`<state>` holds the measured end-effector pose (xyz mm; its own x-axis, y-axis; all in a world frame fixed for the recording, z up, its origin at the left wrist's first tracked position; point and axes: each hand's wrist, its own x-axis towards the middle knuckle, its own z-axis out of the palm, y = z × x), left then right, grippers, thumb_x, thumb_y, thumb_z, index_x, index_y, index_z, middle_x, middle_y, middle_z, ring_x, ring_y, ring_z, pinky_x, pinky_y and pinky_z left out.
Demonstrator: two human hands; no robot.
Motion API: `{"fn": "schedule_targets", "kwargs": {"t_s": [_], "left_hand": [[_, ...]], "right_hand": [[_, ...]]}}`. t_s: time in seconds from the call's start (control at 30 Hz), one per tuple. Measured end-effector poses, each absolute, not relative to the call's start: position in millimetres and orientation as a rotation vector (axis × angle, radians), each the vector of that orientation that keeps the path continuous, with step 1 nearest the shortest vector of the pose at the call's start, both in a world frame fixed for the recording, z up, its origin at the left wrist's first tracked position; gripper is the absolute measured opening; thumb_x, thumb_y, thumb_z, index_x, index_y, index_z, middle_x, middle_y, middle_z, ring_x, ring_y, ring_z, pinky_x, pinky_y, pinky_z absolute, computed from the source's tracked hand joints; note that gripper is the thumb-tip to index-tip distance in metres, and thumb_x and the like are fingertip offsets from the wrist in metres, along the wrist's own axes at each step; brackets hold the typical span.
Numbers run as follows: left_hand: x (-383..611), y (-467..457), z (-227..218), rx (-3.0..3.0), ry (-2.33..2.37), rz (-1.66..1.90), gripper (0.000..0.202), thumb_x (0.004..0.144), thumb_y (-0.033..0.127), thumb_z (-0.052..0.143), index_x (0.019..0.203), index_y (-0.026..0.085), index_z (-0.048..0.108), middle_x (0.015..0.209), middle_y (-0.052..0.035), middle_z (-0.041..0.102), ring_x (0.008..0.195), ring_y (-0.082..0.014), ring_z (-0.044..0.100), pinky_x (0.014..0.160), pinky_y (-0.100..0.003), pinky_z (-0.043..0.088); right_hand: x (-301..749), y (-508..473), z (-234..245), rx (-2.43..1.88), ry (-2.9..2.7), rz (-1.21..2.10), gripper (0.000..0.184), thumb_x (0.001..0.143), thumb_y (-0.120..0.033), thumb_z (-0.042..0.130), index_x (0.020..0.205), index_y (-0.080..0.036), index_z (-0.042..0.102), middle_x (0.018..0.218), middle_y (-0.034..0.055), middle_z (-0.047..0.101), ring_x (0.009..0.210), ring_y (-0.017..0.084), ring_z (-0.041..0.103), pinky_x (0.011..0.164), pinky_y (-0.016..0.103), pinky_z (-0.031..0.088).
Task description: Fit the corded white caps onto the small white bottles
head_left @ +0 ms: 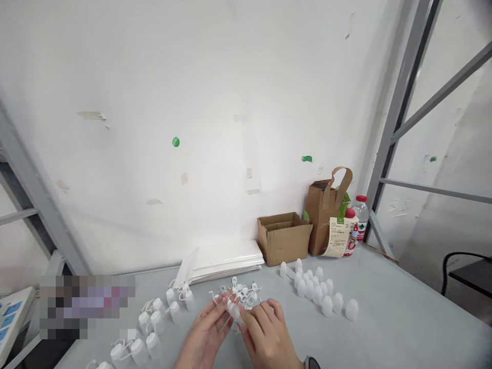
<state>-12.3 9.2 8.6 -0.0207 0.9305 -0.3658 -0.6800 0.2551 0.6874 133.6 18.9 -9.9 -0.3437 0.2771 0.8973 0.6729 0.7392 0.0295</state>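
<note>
Near the table's front edge, both my hands meet around a small translucent white plastic bottle (236,313). The fingers of my left hand (207,328) pinch its white top end. My right hand (269,330) is closed around its lower body, partly hiding it. Just behind lies a loose pile of white caps with thin straps (246,293). Off to the left stand several capped white bottles (139,351) with strap loops. On the right are rows of small frosted, round-topped pieces (317,295) without visible caps.
At the back lie stacked white plastic sheets or bags (226,260), beside an open cardboard box (285,238). A brown paper bag (320,215) and a red-capped water bottle (360,218) stand at the back right. Metal frame posts (395,123) flank the grey table (388,302).
</note>
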Motion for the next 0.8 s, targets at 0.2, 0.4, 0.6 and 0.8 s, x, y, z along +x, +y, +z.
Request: {"fn": "schedule_targets", "kwargs": {"t_s": [0.2,0.4,0.6,0.8], "left_hand": [[-15,9,7,0.344,0.922,1.314,0.012,0.066,0.019,0.071,0.077,0.018,0.073,0.08,-0.0023,0.076,0.073,-0.0119,0.067,0.066,-0.019,0.049],[-16,12,8,0.439,0.947,1.314,0.016,0.064,0.018,0.072,0.08,0.015,0.074,0.087,-0.0078,0.076,0.086,-0.0162,0.066,0.077,-0.022,0.048],[-18,11,15,0.6,1.009,1.306,0.019,0.059,0.021,0.075,0.077,0.013,0.073,0.085,-0.0099,0.075,0.092,-0.0211,0.064,0.084,-0.026,0.045],[-21,8,19,0.625,1.014,1.296,0.023,0.055,0.025,0.077,0.076,0.015,0.074,0.089,-0.0103,0.075,0.09,-0.0228,0.064,0.083,-0.031,0.047]], "right_hand": [[134,15,-11,-0.731,-1.946,-0.531,0.021,0.084,-0.006,0.042,0.092,-0.013,0.06,0.061,0.0022,0.059,0.057,0.015,0.048,0.068,0.033,0.031],[135,17,-20,-0.759,-1.947,-0.495,0.018,0.082,-0.01,0.046,0.095,-0.014,0.059,0.063,0.0024,0.06,0.058,0.016,0.05,0.069,0.033,0.034],[137,17,-21,-0.882,-1.978,0.153,0.008,0.081,-0.026,0.059,0.079,-0.019,0.057,0.062,-0.0015,0.058,0.058,0.014,0.054,0.06,0.026,0.04],[138,19,-17,-0.804,-1.972,0.07,0.009,0.086,-0.025,0.052,0.091,-0.019,0.056,0.068,0.0011,0.06,0.063,0.017,0.055,0.065,0.03,0.041]]}}
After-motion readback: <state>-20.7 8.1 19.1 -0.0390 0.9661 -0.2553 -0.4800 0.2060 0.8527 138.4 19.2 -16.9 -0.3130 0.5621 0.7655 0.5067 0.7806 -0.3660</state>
